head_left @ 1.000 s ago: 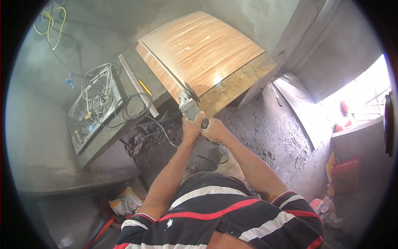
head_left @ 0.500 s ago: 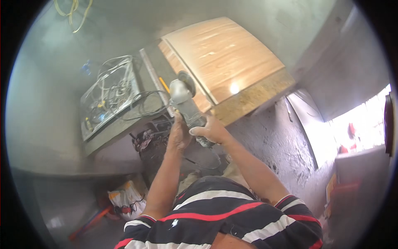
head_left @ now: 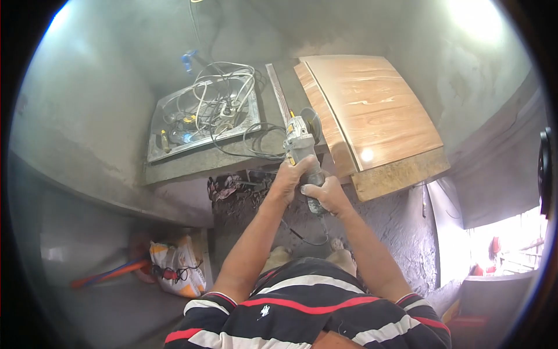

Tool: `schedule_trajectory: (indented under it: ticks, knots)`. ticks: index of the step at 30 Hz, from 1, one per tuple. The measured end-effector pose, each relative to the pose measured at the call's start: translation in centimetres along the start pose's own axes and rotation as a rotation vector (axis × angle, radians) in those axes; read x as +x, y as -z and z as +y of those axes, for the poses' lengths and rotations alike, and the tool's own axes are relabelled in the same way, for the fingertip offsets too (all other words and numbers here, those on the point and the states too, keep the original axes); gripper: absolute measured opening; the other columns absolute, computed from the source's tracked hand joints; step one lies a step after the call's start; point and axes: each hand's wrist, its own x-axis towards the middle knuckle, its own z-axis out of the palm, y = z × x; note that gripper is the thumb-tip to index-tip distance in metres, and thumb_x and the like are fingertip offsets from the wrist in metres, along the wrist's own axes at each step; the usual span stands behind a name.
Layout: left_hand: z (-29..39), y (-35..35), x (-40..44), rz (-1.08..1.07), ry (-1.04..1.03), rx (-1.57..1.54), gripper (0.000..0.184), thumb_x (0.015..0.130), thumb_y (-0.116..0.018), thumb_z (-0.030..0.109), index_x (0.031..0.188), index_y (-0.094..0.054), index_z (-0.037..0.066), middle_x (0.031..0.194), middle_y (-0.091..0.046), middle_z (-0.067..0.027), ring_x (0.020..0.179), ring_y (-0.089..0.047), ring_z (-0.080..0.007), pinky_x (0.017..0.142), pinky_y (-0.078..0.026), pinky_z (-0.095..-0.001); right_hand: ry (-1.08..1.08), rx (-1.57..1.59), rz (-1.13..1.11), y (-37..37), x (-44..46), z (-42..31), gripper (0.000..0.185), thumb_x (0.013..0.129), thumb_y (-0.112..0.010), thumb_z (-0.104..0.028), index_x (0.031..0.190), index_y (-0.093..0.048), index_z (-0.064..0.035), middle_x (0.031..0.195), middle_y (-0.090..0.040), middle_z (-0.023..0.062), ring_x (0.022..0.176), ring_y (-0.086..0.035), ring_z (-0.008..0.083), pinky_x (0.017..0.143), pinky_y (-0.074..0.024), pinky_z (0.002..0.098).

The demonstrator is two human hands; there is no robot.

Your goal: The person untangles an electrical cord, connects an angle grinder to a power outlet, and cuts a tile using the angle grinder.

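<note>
An angle grinder (head_left: 299,145) is held in front of me by both hands, its head pointing away from me. My left hand (head_left: 289,179) is closed around the grinder body just behind its head. My right hand (head_left: 330,196) grips the rear part of the handle, thumb across it. The thin cutting disc (head_left: 313,123) sits on the right side of the head, beside the left edge of a wood-grain panel (head_left: 378,110); whether they touch I cannot tell. A dark cord (head_left: 295,231) hangs from the tool's rear.
A metal sink (head_left: 152,142) on the grey counter (head_left: 192,168) holds tangled cables and small bottles. A long straight strip (head_left: 278,90) lies beside the panel. Under the panel is a rough board (head_left: 401,174). A white-orange sack (head_left: 180,267) stands at lower left.
The view has swung, so the counter and panel appear farther right and lower. My left hand has gone from lying alongside the grinder to wrapping over its body. The right hand keeps its grip.
</note>
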Motion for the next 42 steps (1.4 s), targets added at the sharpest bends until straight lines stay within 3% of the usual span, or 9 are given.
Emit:
schedule_trajectory:
  ticks: [3,8,16,18,25,26,30,34,42]
  knots:
    - [1.7,0.6,-0.2,0.071,0.038,0.243,0.060,0.092,-0.076,0.034,0.136,-0.052,0.000,0.118,-0.067,-0.0179,0.099,-0.070,-0.0246,0.087,-0.060,-0.0373,0.035,-0.253,0.002,-1.7,0.4,-0.3,0.062,0.079,-0.083,-0.025,0.126,-0.060,0.0075,0.109,-0.070,0.0139,0.093,-0.069,0.0188,0.083,-0.0548,0.0330]
    - [3.3,1.4,-0.7,-0.076,0.191,-0.011,0.068,0.086,-0.080,0.034,0.136,-0.050,-0.001,0.114,-0.067,-0.0193,0.095,-0.070,-0.0248,0.084,-0.061,-0.0391,-0.230,0.169,-0.096,-3.5,-0.2,-2.2,0.072,0.079,-0.084,-0.027,0.133,-0.054,0.0082,0.112,-0.069,0.0124,0.098,-0.067,0.0180,0.088,-0.0534,0.0328]
    - [6.0,3.8,3.7,-0.315,0.125,0.138,0.064,0.089,-0.079,0.034,0.134,-0.052,-0.002,0.118,-0.068,-0.0167,0.097,-0.070,-0.0230,0.090,-0.059,-0.0381,0.035,0.074,0.089,-2.4,1.7,-2.4,0.065,0.076,-0.085,-0.020,0.129,-0.057,0.0063,0.110,-0.069,0.0119,0.097,-0.067,0.0177,0.086,-0.0547,0.0325]
    - [8.9,6.5,5.9,-0.280,0.310,0.498,0.044,0.092,-0.077,0.028,0.121,-0.060,-0.001,0.108,-0.070,-0.0121,0.093,-0.069,-0.0201,0.088,-0.057,-0.0353,0.060,0.052,0.106,-1.2,2.7,-4.0,0.063,0.076,-0.085,-0.018,0.127,-0.058,0.0064,0.109,-0.069,0.0125,0.096,-0.067,0.0179,0.085,-0.0552,0.0331]
    - [8.7,10.9,20.2,0.139,0.066,0.602,0.021,0.092,-0.074,0.018,0.101,-0.063,0.002,0.089,-0.066,-0.0062,0.077,-0.066,-0.0157,0.071,-0.057,-0.0357,0.095,-0.009,0.175,4.6,6.9,-5.1,0.069,0.071,-0.087,-0.026,0.124,-0.060,0.0089,0.107,-0.071,0.0158,0.094,-0.068,0.0206,0.084,-0.0558,0.0351]
    - [6.6,13.0,24.5,0.242,0.013,0.929,0.036,0.089,-0.074,0.026,0.109,-0.064,-0.003,0.097,-0.070,-0.0148,0.086,-0.069,-0.0278,0.079,-0.058,-0.0418,0.122,-0.048,0.170,5.4,7.4,-5.3,0.071,0.070,-0.087,-0.028,0.124,-0.059,0.0094,0.108,-0.071,0.0167,0.096,-0.068,0.0210,0.085,-0.0557,0.0355]
    - [4.5,10.0,28.8,0.580,-0.006,1.570,0.064,0.083,-0.075,0.038,0.123,-0.060,-0.009,0.113,-0.071,-0.0305,0.105,-0.069,-0.0472,0.094,-0.055,-0.0513,0.156,-0.098,0.188,7.5,8.8,-6.7,0.075,0.068,-0.086,-0.030,0.126,-0.058,0.0100,0.110,-0.070,0.0178,0.100,-0.067,0.0216,0.087,-0.0549,0.0365]
    - [2.2,10.4,30.4,0.646,-0.164,1.627,0.057,0.083,-0.074,0.033,0.119,-0.057,-0.008,0.111,-0.070,-0.0304,0.106,-0.069,-0.0460,0.094,-0.055,-0.0516,0.134,-0.134,0.202,8.8,9.8,-7.6,0.076,0.069,-0.085,-0.028,0.128,-0.057,0.0100,0.111,-0.069,0.0180,0.100,-0.067,0.0223,0.089,-0.0544,0.0368]
    - [4.6,10.7,32.9,0.609,-0.145,1.618,0.039,0.083,-0.070,0.018,0.111,-0.057,-0.005,0.106,-0.068,-0.0299,0.102,-0.069,-0.0452,0.091,-0.055,-0.0506,0.100,-0.110,0.219,8.8,12.5,-7.5,0.070,0.071,-0.085,-0.026,0.126,-0.059,0.0077,0.110,-0.069,0.0141,0.100,-0.066,0.0213,0.091,-0.0531,0.0365]
